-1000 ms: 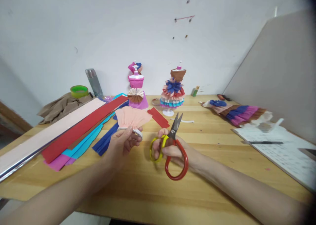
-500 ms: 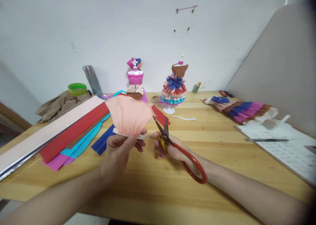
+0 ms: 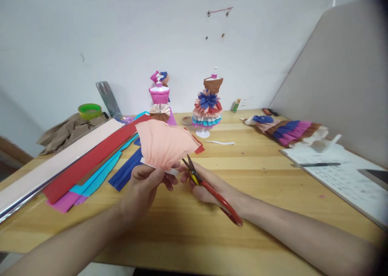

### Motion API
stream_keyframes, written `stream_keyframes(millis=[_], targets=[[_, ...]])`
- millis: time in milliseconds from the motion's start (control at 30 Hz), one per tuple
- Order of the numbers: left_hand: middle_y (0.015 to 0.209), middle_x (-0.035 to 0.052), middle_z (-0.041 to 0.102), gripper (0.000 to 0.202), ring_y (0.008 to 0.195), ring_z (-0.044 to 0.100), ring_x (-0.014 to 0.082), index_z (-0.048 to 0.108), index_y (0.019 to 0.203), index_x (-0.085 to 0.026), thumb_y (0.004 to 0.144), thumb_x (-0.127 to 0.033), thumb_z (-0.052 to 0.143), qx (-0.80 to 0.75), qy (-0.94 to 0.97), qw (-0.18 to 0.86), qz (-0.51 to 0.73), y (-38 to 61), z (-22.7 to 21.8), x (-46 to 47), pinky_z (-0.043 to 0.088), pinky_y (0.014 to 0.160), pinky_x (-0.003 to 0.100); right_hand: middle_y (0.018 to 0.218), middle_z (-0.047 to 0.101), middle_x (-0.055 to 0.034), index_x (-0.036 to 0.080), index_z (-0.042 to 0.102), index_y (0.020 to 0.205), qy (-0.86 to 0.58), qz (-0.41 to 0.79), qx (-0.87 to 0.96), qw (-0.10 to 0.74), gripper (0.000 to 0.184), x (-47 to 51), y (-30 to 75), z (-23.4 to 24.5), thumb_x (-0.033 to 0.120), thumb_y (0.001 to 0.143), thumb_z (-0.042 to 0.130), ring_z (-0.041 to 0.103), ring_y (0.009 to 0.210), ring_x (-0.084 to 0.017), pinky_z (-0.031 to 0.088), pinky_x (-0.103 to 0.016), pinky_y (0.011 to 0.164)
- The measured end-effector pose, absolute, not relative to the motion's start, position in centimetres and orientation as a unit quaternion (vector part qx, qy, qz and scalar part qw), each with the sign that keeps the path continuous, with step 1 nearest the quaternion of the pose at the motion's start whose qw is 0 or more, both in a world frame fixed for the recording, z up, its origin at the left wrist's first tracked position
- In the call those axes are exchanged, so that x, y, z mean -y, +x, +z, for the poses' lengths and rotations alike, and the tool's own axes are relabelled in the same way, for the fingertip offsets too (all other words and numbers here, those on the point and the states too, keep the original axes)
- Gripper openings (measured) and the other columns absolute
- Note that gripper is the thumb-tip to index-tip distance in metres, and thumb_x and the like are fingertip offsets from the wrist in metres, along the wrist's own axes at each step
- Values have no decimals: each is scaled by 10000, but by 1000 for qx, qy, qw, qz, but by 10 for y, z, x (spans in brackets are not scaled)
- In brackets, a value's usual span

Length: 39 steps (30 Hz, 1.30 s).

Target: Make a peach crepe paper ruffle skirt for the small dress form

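Observation:
My left hand (image 3: 144, 185) pinches the gathered bottom of a peach crepe-paper fan (image 3: 165, 144), which has a white tape strip (image 3: 159, 168) along its base. It holds the fan upright above the wooden table (image 3: 273, 175). My right hand (image 3: 201, 182) grips red-and-yellow scissors (image 3: 209, 189). Their blades are slightly apart and point up-left, right beside the fan's lower right edge and the tape end.
Long crepe-paper sheets (image 3: 75, 163) in peach, red, blue and pink lie at the left. Two small mannequins in paper dresses (image 3: 159, 100) (image 3: 208, 106) stand at the back. Another paper dress (image 3: 285, 128) and a printed sheet with a pen (image 3: 333, 171) lie at the right.
My left hand lifted the peach fan and turned it upright. My right hand swung the scissors from pointing up to pointing up-left, bringing the blades to the fan's base.

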<state>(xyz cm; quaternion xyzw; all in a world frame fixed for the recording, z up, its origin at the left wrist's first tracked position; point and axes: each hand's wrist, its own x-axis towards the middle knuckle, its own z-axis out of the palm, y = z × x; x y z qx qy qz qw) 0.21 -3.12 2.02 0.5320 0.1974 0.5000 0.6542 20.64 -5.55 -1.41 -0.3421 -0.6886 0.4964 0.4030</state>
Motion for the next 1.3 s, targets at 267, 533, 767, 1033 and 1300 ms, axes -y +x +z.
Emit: stream_keyframes(millis=[267,533,767,1033,1300], targets=[[707,75,764,217,587,668,141,794,682,-189,757,-391,771,-225,537,660,475,2,19,30,518,525,211,863,499,-12,226,509,1137,-325,522,674,411,368,60,205,-1,448,851,573,459,741,-146,390,-277,618],[671,91,748,255,580,653,162,789,666,-174,723,-423,789,-250,549,650,463,2,20,28,508,507,241,751,428,32,213,489,1002,-336,514,683,396,260,59,205,4,404,850,578,386,632,-111,356,-238,550],[639,97,739,272,553,647,175,784,641,-169,684,-436,811,-266,546,644,465,3,22,28,498,486,257,738,458,31,204,488,971,-353,546,653,388,346,59,205,0,506,828,582,402,579,-93,347,-219,498],[646,95,742,257,570,652,167,784,645,-168,712,-416,798,-256,545,652,462,1,19,24,491,502,245,782,491,21,207,503,934,-386,557,630,378,194,60,205,4,337,832,604,442,612,-97,390,-203,502],[644,97,741,260,560,649,159,789,654,-160,703,-415,805,-255,540,649,471,2,21,26,499,499,234,762,495,27,205,535,981,-383,571,619,380,254,59,206,0,390,828,617,428,566,-80,381,-195,483]])
